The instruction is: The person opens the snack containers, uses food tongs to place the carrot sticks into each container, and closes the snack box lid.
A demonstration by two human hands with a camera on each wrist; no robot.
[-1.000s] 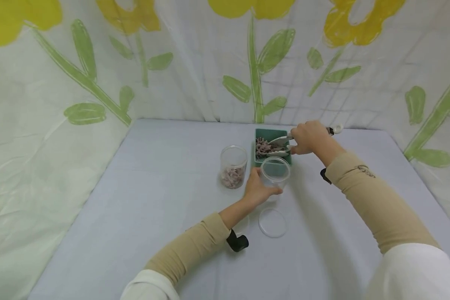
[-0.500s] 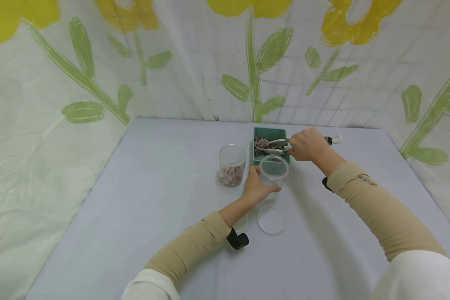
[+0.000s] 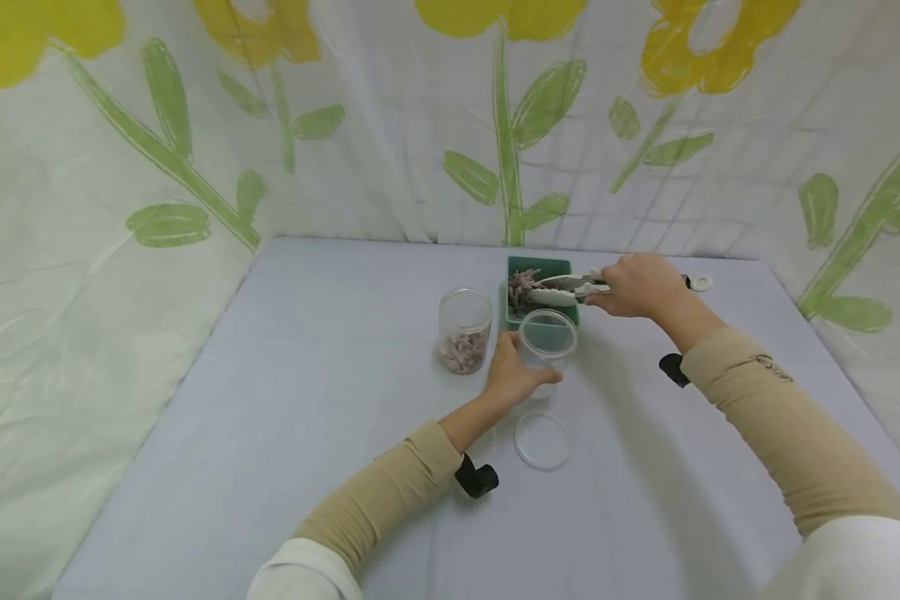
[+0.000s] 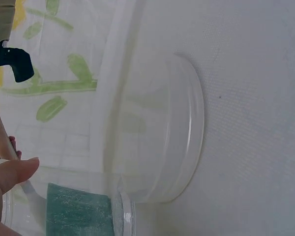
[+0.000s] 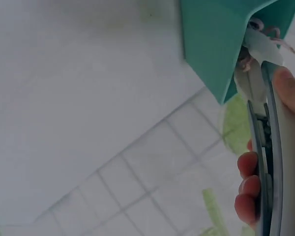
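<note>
In the head view my left hand (image 3: pixel 512 382) grips a clear plastic jar (image 3: pixel 547 342) with its mouth up, in front of a green container (image 3: pixel 520 263). No pieces show inside this jar. My right hand (image 3: pixel 641 287) holds white-and-grey tongs (image 3: pixel 557 297) whose tips are in the container. Pinkish, tentacle-like pieces (image 3: pixel 522 287) lie at its left side. In the right wrist view, the tongs (image 5: pixel 287 162) reach into the container (image 5: pixel 211 44), with some pieces (image 5: pixel 247 63) at their tips. Whether the tips pinch any is hard to tell.
A second clear jar (image 3: pixel 465 310), partly filled with similar pieces, stands left of the held jar. A clear round lid (image 3: pixel 542 442) lies nearer on the pale table (image 3: pixel 307 375). Another faint lid edge (image 3: pixel 487 446) shows beside my left wrist. A flower-printed sheet (image 3: pixel 390 133) rises behind.
My right hand has drawn back to the right with the tongs, whose tips remain in the green container. The left hand and its jar have stayed in place.
</note>
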